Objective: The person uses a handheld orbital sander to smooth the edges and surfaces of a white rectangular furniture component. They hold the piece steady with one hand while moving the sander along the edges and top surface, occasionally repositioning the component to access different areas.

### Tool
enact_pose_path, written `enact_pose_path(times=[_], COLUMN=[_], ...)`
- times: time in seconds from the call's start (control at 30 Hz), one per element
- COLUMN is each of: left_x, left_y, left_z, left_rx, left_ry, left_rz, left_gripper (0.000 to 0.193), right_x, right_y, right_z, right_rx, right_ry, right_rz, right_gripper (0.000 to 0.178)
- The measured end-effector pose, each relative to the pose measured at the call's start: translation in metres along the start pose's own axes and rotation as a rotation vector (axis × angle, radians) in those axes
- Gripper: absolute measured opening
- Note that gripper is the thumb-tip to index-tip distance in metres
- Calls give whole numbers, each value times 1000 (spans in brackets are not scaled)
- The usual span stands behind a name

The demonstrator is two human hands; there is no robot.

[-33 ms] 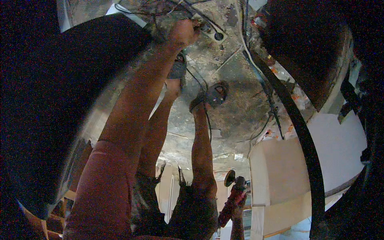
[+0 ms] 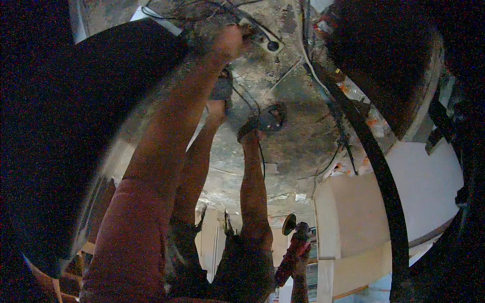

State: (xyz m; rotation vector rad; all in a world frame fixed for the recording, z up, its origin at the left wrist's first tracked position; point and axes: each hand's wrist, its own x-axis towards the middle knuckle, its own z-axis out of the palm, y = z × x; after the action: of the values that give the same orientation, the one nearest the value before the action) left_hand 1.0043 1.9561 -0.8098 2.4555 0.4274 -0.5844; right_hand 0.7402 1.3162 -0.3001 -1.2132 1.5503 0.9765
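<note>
Grinder (image 2: 288,258): one, red body, dark head, raised at the lower right of the view, well apart from the floor. Disc (image 2: 289,223): round, thin, at the head end, touching nothing. Right hand (image 2: 302,258): grip closed about the body of the grinder, no gap evident, though the finger detail was dim. Left hand (image 2: 233,41): at the end of a reddish sleeve (image 2: 132,222), arm extended toward the top of the view, fingers at the near end of a board (image 2: 265,47); blur hid the fingertips, so how far open that grip was, and whether it had hold of anything, could not be told. Board: pale, oblong, on the floor (image 2: 303,146), with a round black plug (image 2: 273,46) near its other end. Change: slight only; the view had shifted a little, while the left hand kept its place by the board and the grinder stayed in the right grip, so the work appeared to stand at the same point. Surroundings: two dark sandals, left (image 2: 221,90) and right (image 2: 273,118), on the feet below the board; a white cable (image 2: 314,76) to the right; a beige panel (image 2: 353,217) beyond.
</note>
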Motion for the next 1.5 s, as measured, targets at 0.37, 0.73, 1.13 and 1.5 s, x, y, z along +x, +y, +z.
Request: enact_pose_path(times=[0.37, 0.73, 1.13, 1.5], left_x=[1, 7, -13, -7], left_y=[35, 51, 77, 69], left_z=[-7, -6, -30, -24], left_rx=[222, 178, 197, 438], left_ry=[-101, -117, -147, -208], left_rz=[65, -22, -212, -67], left_gripper=[26, 29, 27, 24], right_x=[-19, -31, -25, -12], right_y=[-26, -53, -44, -38], right_z=[33, 83, 47, 61], right_rx=[90, -551, -462, -660], right_ry=[110, 29, 61, 16], right_rz=[-5, -145, -131, -348], right_gripper=[80, 29, 68, 72])
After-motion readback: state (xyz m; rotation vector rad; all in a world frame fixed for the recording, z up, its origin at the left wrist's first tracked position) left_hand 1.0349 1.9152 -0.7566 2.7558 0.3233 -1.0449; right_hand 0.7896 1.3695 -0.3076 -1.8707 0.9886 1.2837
